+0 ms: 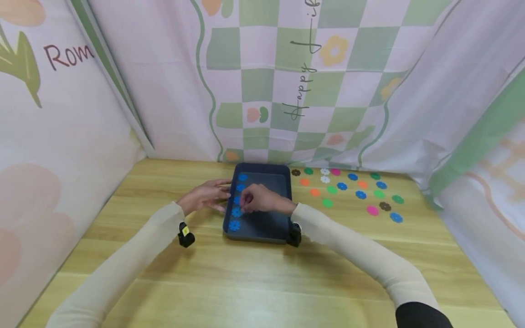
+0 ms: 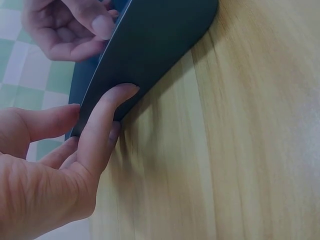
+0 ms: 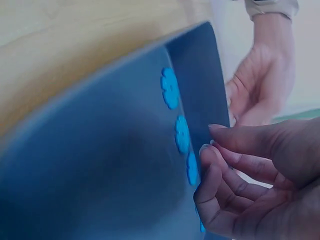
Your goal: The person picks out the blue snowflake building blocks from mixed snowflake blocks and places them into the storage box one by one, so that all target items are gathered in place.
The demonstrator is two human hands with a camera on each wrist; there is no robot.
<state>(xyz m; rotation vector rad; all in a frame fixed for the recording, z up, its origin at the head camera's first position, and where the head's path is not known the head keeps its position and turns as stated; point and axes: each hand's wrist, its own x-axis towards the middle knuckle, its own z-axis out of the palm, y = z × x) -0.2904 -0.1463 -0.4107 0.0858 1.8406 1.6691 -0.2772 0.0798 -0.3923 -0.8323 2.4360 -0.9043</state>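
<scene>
A dark rectangular tray (image 1: pixel 268 228) lies on the table, with several blue flower-shaped discs (image 1: pixel 234 225) in a row along its left inner wall. My left hand (image 1: pixel 207 195) is at the tray's left side; in the left wrist view its fingertips touch the tray's outer wall (image 2: pixel 160 45) and rim. My right hand (image 1: pixel 260 199) hovers inside the tray over the row, fingers bent. The right wrist view shows its thumb and index fingertips slightly apart beside the blue discs (image 3: pixel 182 134), nothing visible between them. Its fingers partly hide the far discs.
Right of the tray, loose flower-shaped discs lie scattered on the table: blue (image 1: pixel 360 195), orange (image 1: pixel 315 192), green (image 1: pixel 327 202), pink (image 1: pixel 373 210), brown (image 1: pixel 385 206) and white (image 1: pixel 325 179). A patterned curtain (image 1: pixel 258 86) hangs behind the table.
</scene>
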